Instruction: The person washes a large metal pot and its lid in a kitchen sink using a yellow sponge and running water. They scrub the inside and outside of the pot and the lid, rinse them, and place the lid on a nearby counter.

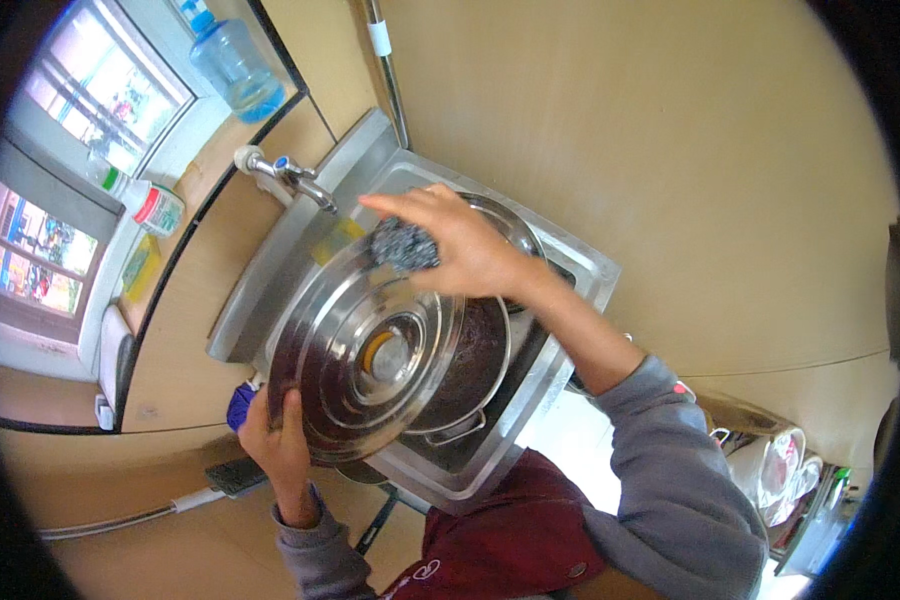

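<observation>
My left hand (277,435) grips the lower left rim of a round stainless steel pot lid (337,405), tilted over the sink (450,487). A steel wool scrubber (405,246) sits in my right hand (472,247), at the lid's upper rim. Below and to the right of the lid, a dark-bottomed pan (472,360) with a wire loop handle stands in the basin, partly hidden. Behind my right hand shows the rim of another metal vessel (514,225). The chrome faucet (304,184) juts out just above the lid.
On the window ledge stand a blue water bottle (236,71) and a white plastic jar (157,210). A yellow packet (142,266) lies beside them. A metal pipe (391,82) runs up the wall behind the sink. Plastic bags (776,476) are at the far right.
</observation>
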Available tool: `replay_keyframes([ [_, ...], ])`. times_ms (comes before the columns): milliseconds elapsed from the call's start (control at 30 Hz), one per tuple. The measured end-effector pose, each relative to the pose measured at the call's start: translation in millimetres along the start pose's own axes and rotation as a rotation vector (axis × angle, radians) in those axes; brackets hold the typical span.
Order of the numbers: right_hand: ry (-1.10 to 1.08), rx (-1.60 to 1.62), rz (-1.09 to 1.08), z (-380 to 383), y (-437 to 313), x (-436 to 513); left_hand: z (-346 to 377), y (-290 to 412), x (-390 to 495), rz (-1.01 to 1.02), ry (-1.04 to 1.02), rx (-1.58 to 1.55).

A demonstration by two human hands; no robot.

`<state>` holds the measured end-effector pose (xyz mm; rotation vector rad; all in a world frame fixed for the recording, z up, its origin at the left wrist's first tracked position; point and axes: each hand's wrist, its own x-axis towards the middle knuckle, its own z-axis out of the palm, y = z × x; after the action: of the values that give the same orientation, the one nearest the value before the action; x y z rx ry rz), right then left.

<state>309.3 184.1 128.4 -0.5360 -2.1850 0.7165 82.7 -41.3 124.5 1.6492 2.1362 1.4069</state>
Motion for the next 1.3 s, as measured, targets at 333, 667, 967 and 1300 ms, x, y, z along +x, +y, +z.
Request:
replay_keyframes([
  [333, 0.434, -0.443, 0.154, -138.0, -25.4, -42.8, 69.6, 44.2, 72.5, 0.357, -0.025, -0.077],
  [667, 0.556, -0.896, 0.489, -93.9, 37.1, -67.9, 68.5, -26.7, -37.9, -0.344, 0.03, -0.176],
  [967, 0.386, -0.919, 0.749, 30.6, 129.2, -102.2, 33.0, -57.2, -149.3, -0.685, 0.054, -0.249],
  [1300, 0.202, -0.72, 0.677, 38.0, 154.5, -117.0, 49.6, -81.7, -208.1, -0.734, -0.053, -0.51],
])
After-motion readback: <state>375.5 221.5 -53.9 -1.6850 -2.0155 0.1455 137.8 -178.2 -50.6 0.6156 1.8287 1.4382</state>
